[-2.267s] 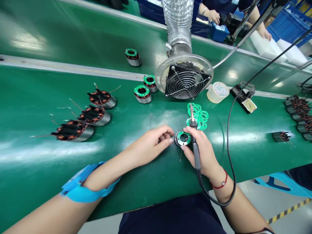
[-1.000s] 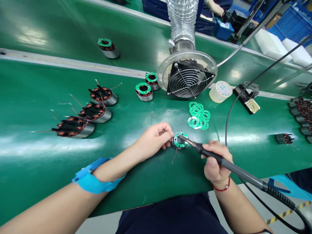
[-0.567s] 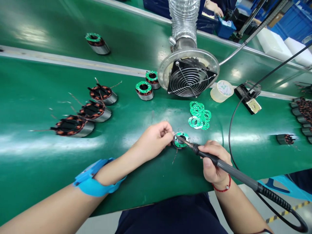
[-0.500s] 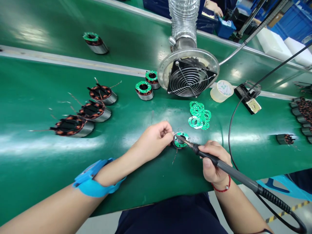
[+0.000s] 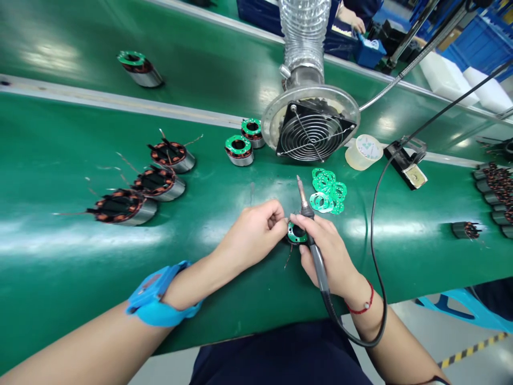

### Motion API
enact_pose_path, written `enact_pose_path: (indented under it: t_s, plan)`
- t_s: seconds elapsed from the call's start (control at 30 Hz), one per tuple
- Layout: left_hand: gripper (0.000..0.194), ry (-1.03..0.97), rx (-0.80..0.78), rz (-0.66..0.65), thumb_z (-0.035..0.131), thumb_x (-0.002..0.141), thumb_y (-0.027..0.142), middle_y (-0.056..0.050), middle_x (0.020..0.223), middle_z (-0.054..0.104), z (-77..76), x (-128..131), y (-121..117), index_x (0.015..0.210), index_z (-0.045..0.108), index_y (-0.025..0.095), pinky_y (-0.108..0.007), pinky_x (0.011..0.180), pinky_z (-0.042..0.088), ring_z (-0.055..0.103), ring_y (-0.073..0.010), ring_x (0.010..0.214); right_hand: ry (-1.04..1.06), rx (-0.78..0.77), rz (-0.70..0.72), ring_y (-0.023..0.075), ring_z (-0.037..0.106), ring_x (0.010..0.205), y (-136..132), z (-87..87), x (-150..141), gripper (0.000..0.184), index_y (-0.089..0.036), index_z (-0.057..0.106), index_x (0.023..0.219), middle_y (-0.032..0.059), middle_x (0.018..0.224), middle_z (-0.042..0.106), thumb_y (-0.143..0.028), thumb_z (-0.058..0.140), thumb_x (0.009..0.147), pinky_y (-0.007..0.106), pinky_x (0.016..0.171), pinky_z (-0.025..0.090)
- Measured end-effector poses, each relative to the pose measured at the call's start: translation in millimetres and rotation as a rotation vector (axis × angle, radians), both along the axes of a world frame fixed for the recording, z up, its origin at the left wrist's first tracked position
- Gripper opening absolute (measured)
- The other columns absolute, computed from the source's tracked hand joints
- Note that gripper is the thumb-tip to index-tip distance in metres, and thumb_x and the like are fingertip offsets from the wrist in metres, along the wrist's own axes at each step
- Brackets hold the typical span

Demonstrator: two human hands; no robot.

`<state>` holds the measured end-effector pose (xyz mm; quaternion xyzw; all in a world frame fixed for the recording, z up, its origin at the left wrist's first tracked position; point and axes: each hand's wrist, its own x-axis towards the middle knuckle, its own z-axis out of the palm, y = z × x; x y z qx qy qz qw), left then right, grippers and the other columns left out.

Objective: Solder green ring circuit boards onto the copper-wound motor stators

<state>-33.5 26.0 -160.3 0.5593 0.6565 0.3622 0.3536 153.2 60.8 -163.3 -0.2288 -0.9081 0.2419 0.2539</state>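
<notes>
A small motor stator with a green ring-shaped circuit board on top sits on the green bench in front of me. A thin wire sticks out from its lower side. My left hand is closed at the stator's left edge, thumb and fingertips pinched against it; whether a wire is between them is hidden. My right hand grips a soldering iron, its tip pointing up and away from the stator. The right fingertips reach the stator's upper edge, and the hand and iron cover its right side.
Loose green ring boards lie beyond my right hand. A fume extractor fan hangs ahead, near a tape roll and an iron stand. Wired stators stand left, boarded stators ahead, more stators far right. A co-worker's hand shows beyond.
My right hand has moved left to the stator. The soldering iron has swung upright, its tip leaving the board and now pointing away from me. My left hand stays at the stator's edge.
</notes>
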Motion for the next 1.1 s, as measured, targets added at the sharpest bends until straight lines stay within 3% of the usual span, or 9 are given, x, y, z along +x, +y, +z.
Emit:
enact_pose_path:
  t_s: [0.3,0.47,0.57,0.67,0.77,0.83,0.97,1.1]
  plan:
    - [0.027,-0.209,-0.09,-0.119,0.048,0.083,0.041,0.0,0.069,0.055,-6.4,-12,-2,0.079,0.055,0.015,-0.024,0.058,0.04,0.05,-0.0123,0.062,0.035,0.022,-0.032,0.0225,0.052,0.114,1,-3.4,0,0.059,-0.022,0.032,0.146,0.0105,0.125,0.061,-0.012,0.054,0.092,0.041,0.095,0.049]
    - [0.025,-0.191,0.002,-0.144,0.049,0.085,0.038,0.0,0.069,0.055,-3.3,-11,-5,0.079,0.056,0.015,-0.023,0.057,0.039,0.048,-0.011,0.062,-0.039,0.096,-0.086,0.022,0.054,0.107,-2,-4.6,-2,0.05,-0.019,0.038,0.141,0.0098,0.121,0.063,-0.018,0.055,0.094,0.039,0.091,0.048]
    - [0.024,-0.177,0.039,-0.115,0.049,0.089,0.036,0.0,0.071,0.055,-4.2,-9,-6,0.081,0.056,0.015,-0.022,0.059,0.041,0.049,-0.0107,0.064,-0.045,0.15,-0.111,0.0239,0.054,0.111,-3,-2.9,-3,0.048,-0.017,0.042,0.138,0.0099,0.122,0.064,-0.021,0.057,0.093,0.041,0.091,0.047]
    - [0.023,-0.21,0.007,-0.067,0.049,0.09,0.036,0.001,0.07,0.055,-5.8,-8,-6,0.084,0.056,0.015,-0.022,0.058,0.041,0.05,-0.0103,0.063,0.083,0.179,-0.141,0.0226,0.056,0.116,-2,-0.1,0,0.052,-0.019,0.039,0.142,0.009,0.121,0.066,-0.012,0.054,0.092,0.041,0.094,0.046]
    - [0.023,-0.212,-0.011,-0.066,0.052,0.089,0.037,0.0,0.075,0.057,-6.7,-8,-6,0.088,0.056,0.015,-0.022,0.058,0.042,0.051,-0.0102,0.065,0.293,0.135,-0.175,0.0184,0.066,0.098,-3,1.3,7,0.056,-0.021,0.04,0.145,0.0071,0.11,0.07,-0.009,0.052,0.092,0.036,0.085,0.052]
    - [0.022,-0.188,0.006,-0.06,0.052,0.09,0.037,0.0,0.076,0.057,-7.1,-8,-7,0.089,0.057,0.015,-0.021,0.059,0.041,0.051,-0.01,0.066,0.399,0.083,-0.205,0.0165,0.068,0.082,-4,1.1,12,0.049,-0.022,0.048,0.14,0.0055,0.1,0.071,-0.015,0.055,0.092,0.033,0.074,0.055]
    - [0.019,-0.102,0.041,-0.015,0.05,0.091,0.032,0.001,0.071,0.055,-6.4,-5,-7,0.084,0.057,0.016,-0.022,0.059,0.039,0.049,-0.0099,0.064,0.511,0.048,-0.205,0.0139,0.061,0.059,-6,2.2,18,0.028,-0.019,0.06,0.121,0.002,0.074,0.065,-0.027,0.053,0.095,0.03,0.061,0.051]
    - [0.017,-0.088,0.054,0.008,0.05,0.089,0.03,0.001,0.068,0.054,-3.3,-2,-5,0.082,0.056,0.016,-0.021,0.056,0.039,0.049,-0.01,0.062,0.48,0.051,-0.142,0.0125,0.057,0.052,-6,9.4,15,0.02,-0.017,0.061,0.106,0.0016,0.066,0.06,-0.03,0.048,0.097,0.028,0.055,0.048]
